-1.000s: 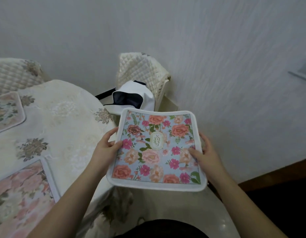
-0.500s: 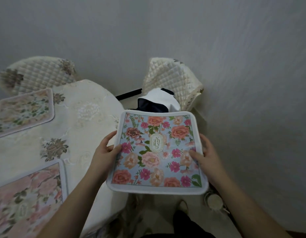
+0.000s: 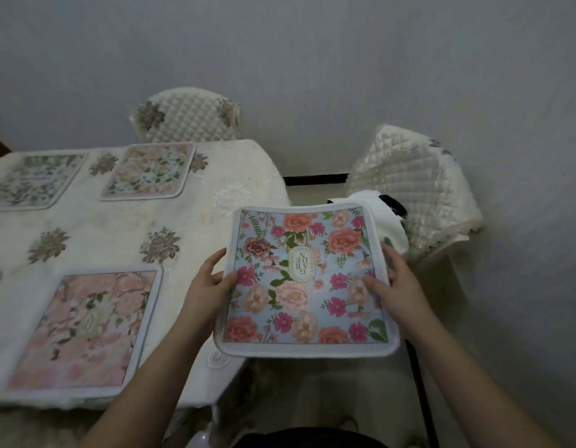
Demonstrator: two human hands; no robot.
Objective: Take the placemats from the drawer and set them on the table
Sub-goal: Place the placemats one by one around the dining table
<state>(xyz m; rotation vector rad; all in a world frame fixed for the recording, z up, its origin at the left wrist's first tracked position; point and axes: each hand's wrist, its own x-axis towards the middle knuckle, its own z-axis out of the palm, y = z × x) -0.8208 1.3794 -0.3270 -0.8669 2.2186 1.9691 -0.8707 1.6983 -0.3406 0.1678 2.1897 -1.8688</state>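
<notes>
A person's two hands hold a blue floral placemat (image 3: pixel 307 279) level in the air at the right end of the counter (image 3: pixel 125 227), its left part over the counter's edge and the rest over the gap before a quilted chair (image 3: pixel 412 185); the left hand (image 3: pixel 209 286) grips the mat's left border, thumb on top and fingers beneath; the right hand (image 3: pixel 398 289) clasps the right border the same way; three more placemats lie flat on the cream embroidered cloth: a pink floral placemat (image 3: pixel 86 328) nearest the camera, a pale floral placemat (image 3: pixel 147 171) at the far side, and a grey-green placemat (image 3: pixel 31 181) at far left, cut by the frame; a second quilted chair (image 3: pixel 188 116) stands behind the counter against the grey wall; a white and black bag (image 3: pixel 388 221) rests on the right-hand chair.
</notes>
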